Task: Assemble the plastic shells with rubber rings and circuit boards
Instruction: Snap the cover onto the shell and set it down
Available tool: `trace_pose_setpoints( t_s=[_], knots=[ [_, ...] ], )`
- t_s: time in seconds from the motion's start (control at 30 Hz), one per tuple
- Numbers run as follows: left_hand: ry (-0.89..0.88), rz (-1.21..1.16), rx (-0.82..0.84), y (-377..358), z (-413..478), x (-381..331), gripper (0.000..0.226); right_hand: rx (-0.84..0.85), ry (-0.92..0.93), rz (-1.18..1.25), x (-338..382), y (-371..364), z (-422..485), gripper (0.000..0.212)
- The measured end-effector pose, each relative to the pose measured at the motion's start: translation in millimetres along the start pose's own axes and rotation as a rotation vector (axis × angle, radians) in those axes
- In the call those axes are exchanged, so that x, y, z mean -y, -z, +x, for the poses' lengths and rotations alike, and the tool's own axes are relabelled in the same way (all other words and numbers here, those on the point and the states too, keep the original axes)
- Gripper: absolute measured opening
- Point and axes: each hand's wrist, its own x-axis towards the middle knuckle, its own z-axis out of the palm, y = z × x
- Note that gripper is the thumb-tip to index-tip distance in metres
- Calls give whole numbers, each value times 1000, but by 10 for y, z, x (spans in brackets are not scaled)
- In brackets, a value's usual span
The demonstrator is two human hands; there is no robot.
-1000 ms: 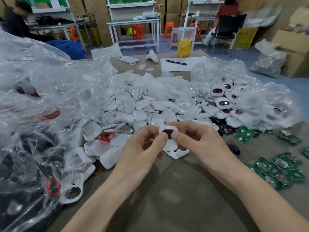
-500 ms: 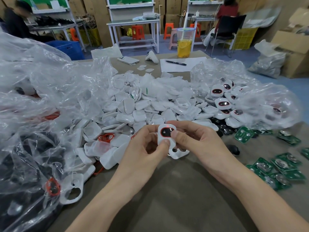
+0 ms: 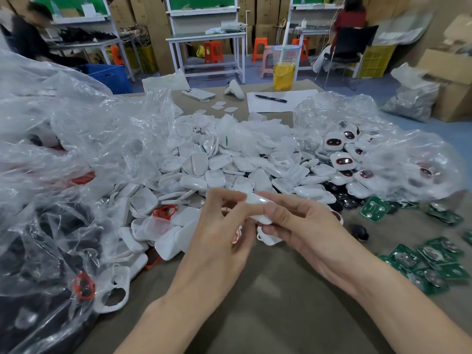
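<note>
Both the left hand [image 3: 224, 241] and right hand [image 3: 304, 226] pinch one white shell [image 3: 258, 208] above the counter's near middle; finished units [image 3: 342, 162] lie bagged at the right edge; the loose shell pile [image 3: 204, 169] and circuit boards [image 3: 431, 261] suggest most remain.
</note>
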Motion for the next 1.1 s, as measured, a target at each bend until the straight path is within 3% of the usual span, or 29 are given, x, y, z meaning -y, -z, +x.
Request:
trace_pose_setpoints(
  t_s=[0.13,0.2,0.3,0.43,0.73,0.9,1.1],
  knots=[
    [318,-378,18,-31,15,-64,31,-143,53,-214,29,-11,-10,32],
    [402,-457,64,-35,39,-43,28,-177,83,-306,45,-27,-26,34],
    [342,-469,131,-12,34,-47,23,-184,111,-318,62,-64,-46,31],
    [268,-317,178,12,-3,-10,36,-179,110,-349,36,-92,-49,31],
    [308,-458,152,-10,21,-13,21,-219,101,-402,26,-69,-49,27],
    [348,-522,127,-26,32,-71,22,-253,147,-410,7,-95,-40,9],
    [368,-511,65,-46,37,-108,32,-255,237,-335,-5,-139,-29,13]
  ],
)
